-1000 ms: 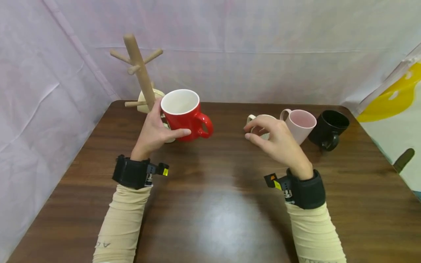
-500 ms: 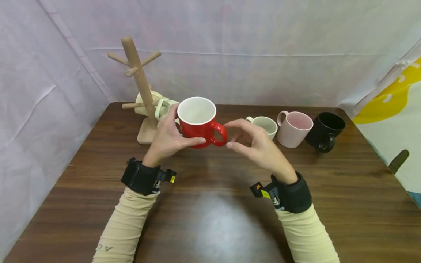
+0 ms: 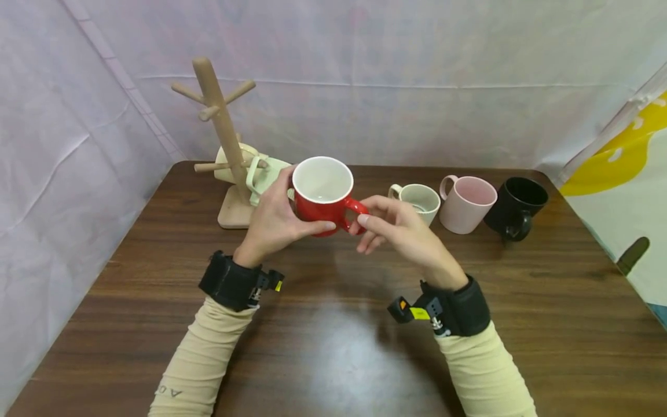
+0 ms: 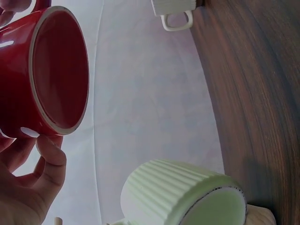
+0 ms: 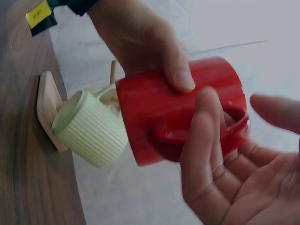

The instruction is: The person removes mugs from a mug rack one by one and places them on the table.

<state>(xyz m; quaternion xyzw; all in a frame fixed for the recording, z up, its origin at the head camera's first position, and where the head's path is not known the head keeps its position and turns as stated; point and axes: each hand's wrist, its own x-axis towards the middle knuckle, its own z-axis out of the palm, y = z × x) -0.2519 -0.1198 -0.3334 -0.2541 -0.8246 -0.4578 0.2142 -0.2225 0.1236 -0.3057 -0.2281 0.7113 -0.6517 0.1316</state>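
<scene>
My left hand grips the body of a red mug with a white inside, thumb along the near side. The mug is held upright above the table, and its red base shows in the left wrist view. At the mug's right side, my right hand has its fingers curled at the red handle. In the right wrist view those fingers hook into the handle loop, while the thumb stands off from the mug. Behind the left hand, a pale green ribbed mug hangs on a wooden mug tree.
A cream mug hangs at the back of the mug tree. On the right of the brown table stand a small off-white mug, a pink mug and a black mug. A pale curtain closes off the back.
My left hand has carried the red mug rightward, away from the mug tree. The right hand has come left from near the off-white mug and its fingers have curled at the red mug's handle.
</scene>
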